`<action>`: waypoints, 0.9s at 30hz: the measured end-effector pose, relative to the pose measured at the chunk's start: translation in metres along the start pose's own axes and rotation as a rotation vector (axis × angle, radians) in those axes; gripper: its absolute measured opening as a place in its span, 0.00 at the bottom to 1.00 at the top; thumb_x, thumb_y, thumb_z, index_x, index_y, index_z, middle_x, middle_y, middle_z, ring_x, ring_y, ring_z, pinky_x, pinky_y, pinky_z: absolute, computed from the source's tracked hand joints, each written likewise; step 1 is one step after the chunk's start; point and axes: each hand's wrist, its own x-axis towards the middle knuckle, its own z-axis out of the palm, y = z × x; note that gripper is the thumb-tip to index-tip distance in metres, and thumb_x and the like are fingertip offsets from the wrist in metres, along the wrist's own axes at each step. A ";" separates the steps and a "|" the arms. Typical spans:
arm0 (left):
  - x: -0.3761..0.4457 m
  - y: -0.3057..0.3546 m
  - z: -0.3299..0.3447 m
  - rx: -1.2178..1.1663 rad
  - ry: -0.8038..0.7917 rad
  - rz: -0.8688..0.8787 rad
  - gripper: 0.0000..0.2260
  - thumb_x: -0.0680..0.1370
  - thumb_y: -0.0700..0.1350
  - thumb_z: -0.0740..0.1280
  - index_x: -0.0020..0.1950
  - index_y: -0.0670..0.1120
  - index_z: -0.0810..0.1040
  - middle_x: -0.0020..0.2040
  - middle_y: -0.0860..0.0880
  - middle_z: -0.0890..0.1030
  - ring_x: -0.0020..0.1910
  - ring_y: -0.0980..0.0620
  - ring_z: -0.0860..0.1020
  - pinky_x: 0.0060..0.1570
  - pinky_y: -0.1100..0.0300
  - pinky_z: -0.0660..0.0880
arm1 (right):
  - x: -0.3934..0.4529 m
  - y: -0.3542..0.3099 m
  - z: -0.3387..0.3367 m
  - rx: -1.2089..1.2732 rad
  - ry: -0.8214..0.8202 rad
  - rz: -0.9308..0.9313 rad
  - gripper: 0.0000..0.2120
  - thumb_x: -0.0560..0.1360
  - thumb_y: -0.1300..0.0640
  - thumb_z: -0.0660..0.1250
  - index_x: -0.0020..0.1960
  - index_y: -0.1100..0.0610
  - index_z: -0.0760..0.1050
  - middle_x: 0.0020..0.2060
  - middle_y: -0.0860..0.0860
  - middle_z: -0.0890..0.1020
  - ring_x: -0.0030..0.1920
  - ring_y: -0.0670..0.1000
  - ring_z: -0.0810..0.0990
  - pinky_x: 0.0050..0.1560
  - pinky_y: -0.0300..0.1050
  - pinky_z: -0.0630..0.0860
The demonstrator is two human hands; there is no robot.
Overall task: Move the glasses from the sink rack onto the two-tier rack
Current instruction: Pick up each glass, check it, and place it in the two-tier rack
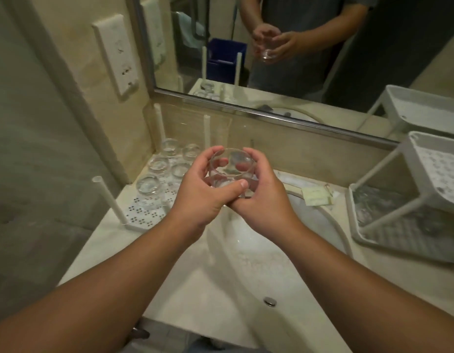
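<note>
A clear round glass (232, 164) is held upright above the sink, between both hands. My left hand (203, 192) wraps its left side with the thumb across the front. My right hand (264, 194) cups its right side. Several more clear glasses (158, 165) stand on the white perforated sink rack (141, 216) at the left, which has white upright posts. The white two-tier rack (389, 240) stands at the right; its upper tray (424, 174) shows nothing on it, and the blurred lower tray seems to hold clear glassware at its back.
The white sink basin (246, 271) with its drain (270, 301) lies below my arms. A mirror (297, 47) runs along the back wall and reflects a person holding the glass. A wall outlet plate (116, 54) is at upper left. A small yellow packet (316, 196) lies beside the basin.
</note>
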 end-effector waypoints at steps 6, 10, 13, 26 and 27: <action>-0.004 -0.021 0.065 0.021 -0.135 -0.074 0.31 0.64 0.40 0.79 0.63 0.58 0.76 0.60 0.50 0.79 0.52 0.53 0.83 0.45 0.60 0.80 | -0.028 0.031 -0.062 0.001 0.101 0.113 0.39 0.57 0.48 0.76 0.61 0.26 0.63 0.51 0.29 0.76 0.50 0.40 0.82 0.47 0.48 0.82; -0.008 -0.040 0.106 0.044 -0.223 -0.123 0.29 0.69 0.36 0.79 0.62 0.60 0.76 0.60 0.51 0.79 0.52 0.54 0.82 0.44 0.61 0.79 | -0.047 0.052 -0.100 -0.005 0.178 0.186 0.39 0.55 0.43 0.74 0.62 0.29 0.63 0.52 0.37 0.77 0.48 0.38 0.82 0.45 0.43 0.82; -0.012 -0.053 0.136 0.079 -0.264 -0.161 0.29 0.68 0.37 0.79 0.62 0.61 0.76 0.60 0.52 0.80 0.54 0.52 0.81 0.44 0.61 0.80 | -0.061 0.069 -0.127 -0.029 0.217 0.227 0.39 0.55 0.41 0.75 0.62 0.29 0.62 0.51 0.36 0.77 0.47 0.36 0.82 0.44 0.34 0.78; -0.027 -0.114 0.267 0.206 -0.480 -0.308 0.31 0.66 0.43 0.80 0.63 0.64 0.73 0.63 0.56 0.77 0.53 0.59 0.82 0.48 0.62 0.80 | -0.121 0.152 -0.238 -0.040 0.371 0.368 0.39 0.58 0.47 0.78 0.62 0.28 0.63 0.53 0.35 0.78 0.50 0.37 0.80 0.44 0.29 0.75; -0.028 -0.120 0.277 0.215 -0.498 -0.319 0.32 0.67 0.42 0.80 0.64 0.63 0.72 0.64 0.56 0.76 0.53 0.60 0.81 0.48 0.62 0.80 | -0.124 0.157 -0.247 -0.054 0.377 0.380 0.39 0.58 0.46 0.77 0.62 0.28 0.62 0.53 0.34 0.78 0.49 0.37 0.80 0.41 0.27 0.73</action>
